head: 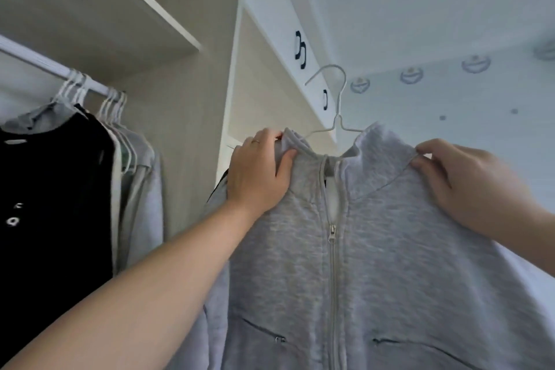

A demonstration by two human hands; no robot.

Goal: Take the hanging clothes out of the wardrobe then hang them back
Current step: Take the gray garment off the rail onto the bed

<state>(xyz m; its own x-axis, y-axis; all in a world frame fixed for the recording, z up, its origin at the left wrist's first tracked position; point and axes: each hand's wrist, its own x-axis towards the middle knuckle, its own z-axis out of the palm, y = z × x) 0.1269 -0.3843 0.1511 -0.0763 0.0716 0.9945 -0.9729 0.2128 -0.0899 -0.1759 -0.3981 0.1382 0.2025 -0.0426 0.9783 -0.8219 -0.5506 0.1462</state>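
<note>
A person holds a light grey zip-up jacket [375,249] up in front of an open wardrobe, seen from their own head looking upward. The jacket hangs on a thin white wire hanger [338,99], whose hook rises free above the collar and is not on any rail. The left hand [258,171] grips the jacket's left shoulder beside the collar, fingers curled over the bunched fabric and thumb pressed against the front; a ring shows on one finger. The right hand [468,180] pinches the other shoulder, fingertips closed on the fabric edge where the hanger's wire end shows. The zip [332,231] is done up to the chest, with the collar open above it, and two zipped pockets sit lower on the front. To the left, inside the wardrobe, a white rail [45,64] carries a row of white hangers with a black garment [54,189] bearing small white marks and several pale grey garments [141,189] beside it. A white shelf [120,9] runs above the rail.
</note>
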